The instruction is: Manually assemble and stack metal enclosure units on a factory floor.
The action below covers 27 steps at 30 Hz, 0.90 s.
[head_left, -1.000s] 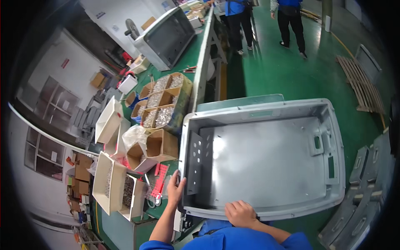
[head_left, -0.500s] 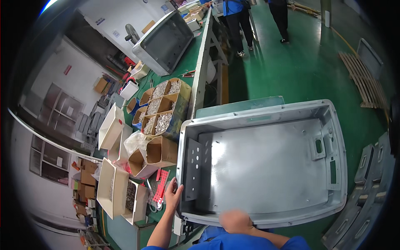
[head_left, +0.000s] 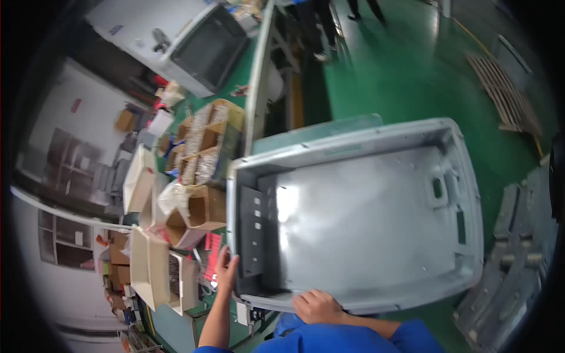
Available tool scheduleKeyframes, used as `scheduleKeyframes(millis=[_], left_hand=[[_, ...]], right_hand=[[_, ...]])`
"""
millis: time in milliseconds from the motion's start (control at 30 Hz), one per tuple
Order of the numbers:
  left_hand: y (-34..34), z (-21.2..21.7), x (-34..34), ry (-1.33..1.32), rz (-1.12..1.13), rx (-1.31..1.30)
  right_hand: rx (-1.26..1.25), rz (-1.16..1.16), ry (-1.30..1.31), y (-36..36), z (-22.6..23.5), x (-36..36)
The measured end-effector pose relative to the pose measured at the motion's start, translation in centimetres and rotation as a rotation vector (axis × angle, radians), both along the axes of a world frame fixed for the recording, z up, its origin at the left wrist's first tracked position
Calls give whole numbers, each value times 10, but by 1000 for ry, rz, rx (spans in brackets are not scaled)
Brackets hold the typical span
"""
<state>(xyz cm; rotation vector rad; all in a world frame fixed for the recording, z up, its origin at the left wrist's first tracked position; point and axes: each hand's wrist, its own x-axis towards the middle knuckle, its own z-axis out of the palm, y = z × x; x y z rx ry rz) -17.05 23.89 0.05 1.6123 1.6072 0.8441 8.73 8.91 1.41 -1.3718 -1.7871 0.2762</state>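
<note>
A large grey metal tray-like housing [head_left: 365, 223] lies open side up in front of me, its inside bare with a perforated bracket at the left. My left hand [head_left: 225, 270] presses flat against its lower left corner. My right hand [head_left: 318, 306] grips the near rim, fingers curled over the edge. Both of my sleeves are blue.
Left of the housing, on a green bench, stand cardboard boxes [head_left: 203, 209] and white bins [head_left: 154, 270] of small parts. A second grey housing [head_left: 209, 47] lies farther back. Stacked grey parts [head_left: 518, 259] sit at the right on the green floor. People's legs [head_left: 312, 23] show at the top.
The housing has come a little closer and lower in view. My left hand has slid up along its left corner. My right hand stays on the near rim.
</note>
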Motion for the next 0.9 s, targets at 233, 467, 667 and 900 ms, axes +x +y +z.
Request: scheduleKeyframes(millis=[233, 467, 667, 900], left_hand=[[-2, -7, -7, -184, -49, -45], [-2, 1, 0, -108, -30, -43], [-2, 2, 2, -47, -36, -32], [-1, 4, -14, 74, 21, -24]], right_hand=[[-82, 73, 57, -7, -2, 3], [-53, 39, 36, -9, -7, 0], [-36, 38, 52, -9, -12, -2], [20, 49, 69, -5, -2, -1]])
